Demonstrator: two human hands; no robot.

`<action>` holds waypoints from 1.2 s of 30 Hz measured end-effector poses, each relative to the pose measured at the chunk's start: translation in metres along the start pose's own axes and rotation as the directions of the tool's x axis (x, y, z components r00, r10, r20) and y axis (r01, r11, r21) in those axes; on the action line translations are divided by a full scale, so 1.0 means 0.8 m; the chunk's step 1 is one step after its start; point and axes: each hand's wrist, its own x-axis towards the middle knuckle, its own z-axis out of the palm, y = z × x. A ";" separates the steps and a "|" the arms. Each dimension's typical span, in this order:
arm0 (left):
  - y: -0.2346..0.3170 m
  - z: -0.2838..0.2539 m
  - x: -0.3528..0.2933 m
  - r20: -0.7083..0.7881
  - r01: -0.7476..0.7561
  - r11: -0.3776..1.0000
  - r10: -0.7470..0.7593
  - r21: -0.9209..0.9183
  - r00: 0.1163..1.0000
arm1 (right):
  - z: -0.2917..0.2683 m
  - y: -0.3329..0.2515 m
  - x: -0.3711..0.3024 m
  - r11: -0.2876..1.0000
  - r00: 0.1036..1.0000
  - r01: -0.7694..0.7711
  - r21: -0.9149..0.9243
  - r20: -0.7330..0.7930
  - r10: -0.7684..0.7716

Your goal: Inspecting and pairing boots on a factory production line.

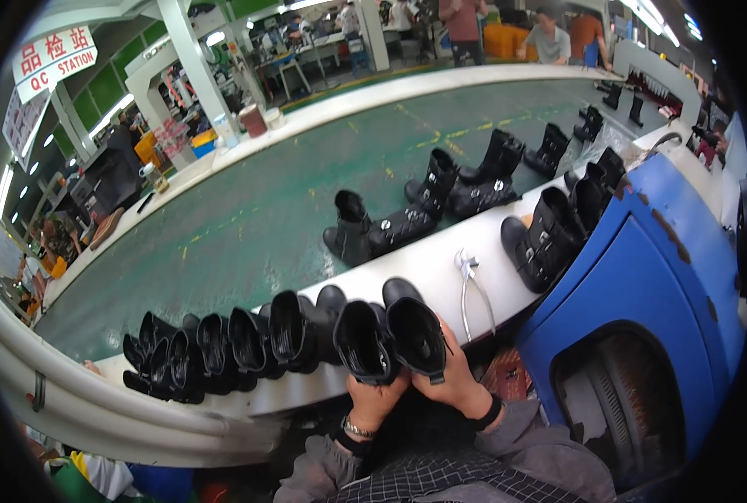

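Two black boots stand side by side in front of me at the white ledge, their openings facing up toward me. My left hand [377, 402] is closed at the back of the left boot [359, 335], with its fingers largely hidden behind the shaft. Around the heel side of the right boot [416, 334] my right hand [457, 381] is wrapped, thumb side along the shaft. Both toes point away from me. Just right of the boots, metal pincers [472, 289] lie on the white ledge [428, 267].
A row of black boots [214, 344] stands along the ledge at left. More boots [549, 235] stand at right beside a blue machine [633, 277]. Several boots [390, 226] rest on the green conveyor belt [248, 226] beyond. A white pipe [113, 386] curves at lower left. People work at the far side.
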 end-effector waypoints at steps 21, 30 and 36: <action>-0.036 -0.015 0.003 0.233 0.125 0.883 -0.018 -0.453 0.972 | -0.027 -0.015 0.017 0.937 0.959 -0.181 0.299 0.265 0.100; -0.033 -0.026 -0.014 0.247 0.070 0.965 -0.005 -0.254 0.969 | -0.042 -0.085 0.017 0.974 0.940 0.214 -0.070 -0.257 -0.225; 0.010 -0.034 -0.002 0.218 0.192 0.865 -0.099 -0.464 0.971 | -0.042 -0.081 0.077 0.883 0.912 0.399 -0.245 0.205 -0.355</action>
